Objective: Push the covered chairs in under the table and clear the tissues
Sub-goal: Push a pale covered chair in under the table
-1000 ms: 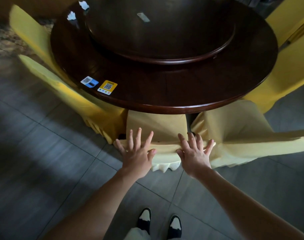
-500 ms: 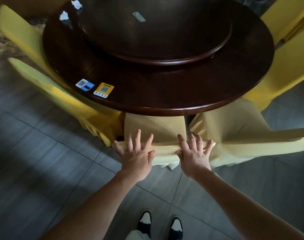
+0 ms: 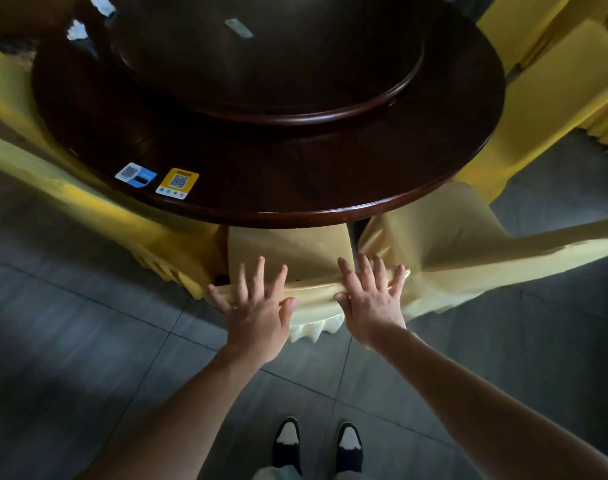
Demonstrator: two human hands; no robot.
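A chair in a pale yellow cover stands in front of me, its seat tucked under the round dark wooden table. My left hand and my right hand press flat on the top of its backrest, fingers spread and straight. White crumpled tissues lie at the table's far left edge, with another just behind. A small pale scrap lies on the lazy Susan.
More yellow-covered chairs surround the table: one at the left, one at the right angled outward, another at the far right. Two QR stickers sit on the table's near left. Grey tiled floor lies beneath; my shoes are below.
The chair has slid further under the table with both hands on its backrest, and the view has moved closer to the table.
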